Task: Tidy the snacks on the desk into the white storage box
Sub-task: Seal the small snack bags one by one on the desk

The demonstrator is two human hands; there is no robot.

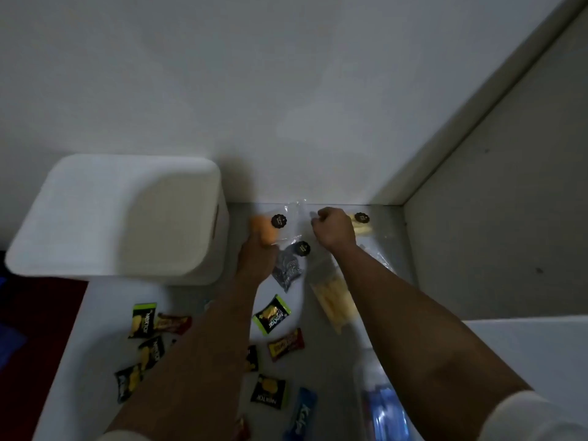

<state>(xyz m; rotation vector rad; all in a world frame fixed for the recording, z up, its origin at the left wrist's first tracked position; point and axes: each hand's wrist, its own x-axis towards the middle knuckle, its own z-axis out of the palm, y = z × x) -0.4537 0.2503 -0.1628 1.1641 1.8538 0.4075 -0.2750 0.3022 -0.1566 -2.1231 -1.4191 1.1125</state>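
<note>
Dim white desk (318,370) against wall. White storage box (117,218) at far left edge. Left hand (257,259) curled round orange snack bag (264,232), right hand (334,230) fisted on clear wrapper (297,208), near far edge. Small packets (272,315) toward near edge.

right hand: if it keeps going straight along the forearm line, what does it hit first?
Likely the clear plastic bag right by the right hand, whose curled fingers already seem to pinch it; beyond that, the white wall. Depth is unclear.

The white desk (95,313) carries a white storage box (121,218), clear snack bags (334,300) and scattered small wrappers (272,315).
</note>
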